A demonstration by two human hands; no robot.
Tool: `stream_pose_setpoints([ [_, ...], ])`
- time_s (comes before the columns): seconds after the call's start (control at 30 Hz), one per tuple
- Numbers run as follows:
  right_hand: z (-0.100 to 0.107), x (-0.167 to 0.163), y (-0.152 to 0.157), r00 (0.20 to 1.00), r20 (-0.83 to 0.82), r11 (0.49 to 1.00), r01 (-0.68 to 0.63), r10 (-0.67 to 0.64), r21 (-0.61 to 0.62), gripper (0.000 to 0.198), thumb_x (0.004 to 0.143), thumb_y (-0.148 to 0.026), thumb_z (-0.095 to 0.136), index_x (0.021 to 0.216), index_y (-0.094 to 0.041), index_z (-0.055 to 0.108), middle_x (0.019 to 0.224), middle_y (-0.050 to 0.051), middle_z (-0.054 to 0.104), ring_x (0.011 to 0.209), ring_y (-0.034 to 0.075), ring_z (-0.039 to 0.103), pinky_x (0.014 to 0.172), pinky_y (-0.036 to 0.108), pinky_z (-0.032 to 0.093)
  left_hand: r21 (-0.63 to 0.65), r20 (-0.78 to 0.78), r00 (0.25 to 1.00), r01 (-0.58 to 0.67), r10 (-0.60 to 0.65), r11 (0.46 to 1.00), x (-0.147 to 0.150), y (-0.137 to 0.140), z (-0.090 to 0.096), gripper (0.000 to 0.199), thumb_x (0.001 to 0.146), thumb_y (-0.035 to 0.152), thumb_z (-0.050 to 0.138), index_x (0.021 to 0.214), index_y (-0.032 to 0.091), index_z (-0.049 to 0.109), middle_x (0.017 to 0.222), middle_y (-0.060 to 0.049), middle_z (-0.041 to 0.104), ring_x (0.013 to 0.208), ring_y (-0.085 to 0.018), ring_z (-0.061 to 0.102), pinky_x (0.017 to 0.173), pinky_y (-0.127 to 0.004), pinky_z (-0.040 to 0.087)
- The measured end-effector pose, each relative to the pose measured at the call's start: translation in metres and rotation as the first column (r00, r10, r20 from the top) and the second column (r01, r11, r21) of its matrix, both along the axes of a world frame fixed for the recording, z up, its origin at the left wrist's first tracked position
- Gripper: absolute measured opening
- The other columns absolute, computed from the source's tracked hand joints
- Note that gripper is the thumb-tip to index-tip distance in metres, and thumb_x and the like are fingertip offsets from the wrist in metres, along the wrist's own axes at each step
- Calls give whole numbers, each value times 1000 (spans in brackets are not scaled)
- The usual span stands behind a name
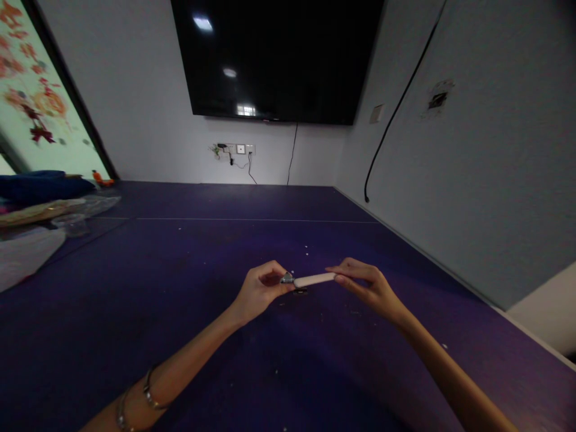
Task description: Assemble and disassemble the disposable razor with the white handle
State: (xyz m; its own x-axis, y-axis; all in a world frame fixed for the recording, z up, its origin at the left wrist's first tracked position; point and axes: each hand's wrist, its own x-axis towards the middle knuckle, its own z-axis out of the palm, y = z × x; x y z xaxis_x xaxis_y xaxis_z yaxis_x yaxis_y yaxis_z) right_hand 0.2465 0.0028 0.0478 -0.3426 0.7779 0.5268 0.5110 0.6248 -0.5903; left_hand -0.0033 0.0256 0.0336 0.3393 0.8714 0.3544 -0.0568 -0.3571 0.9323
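Observation:
A slim, pale, flat handle-like piece (315,279) is stretched level between my two hands, above the purple surface. At its left end sits a small grey metallic-looking part (287,278), too small to name. My left hand (261,289) pinches that grey end between thumb and fingers. Thumb and fingertips of my right hand (366,285) close on the pale piece's right end. Just under the left end shows a small dark object (300,291); whether it lies on the surface or hangs from the piece, I cannot tell.
The dark purple surface (180,336) carries scattered white specks. At left lie a blue cloth bundle (45,186), clear plastic (96,205) and a white bag (29,255). A black television (283,60) hangs on the back wall; a black cable (396,108) dangles at right.

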Motion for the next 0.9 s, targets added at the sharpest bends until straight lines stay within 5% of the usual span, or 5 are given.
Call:
stream_pose_setpoints([
  [0.9, 1, -5, -5, 994, 95, 996, 51, -58, 78, 26, 86, -32, 51, 107, -27, 66, 82, 4, 64, 75, 16, 56, 70, 31, 40, -14, -12, 999, 34, -34, 999, 1, -2, -5, 12, 65, 14, 71, 69, 15, 60, 70, 2, 63, 67, -11, 59, 69, -25, 45],
])
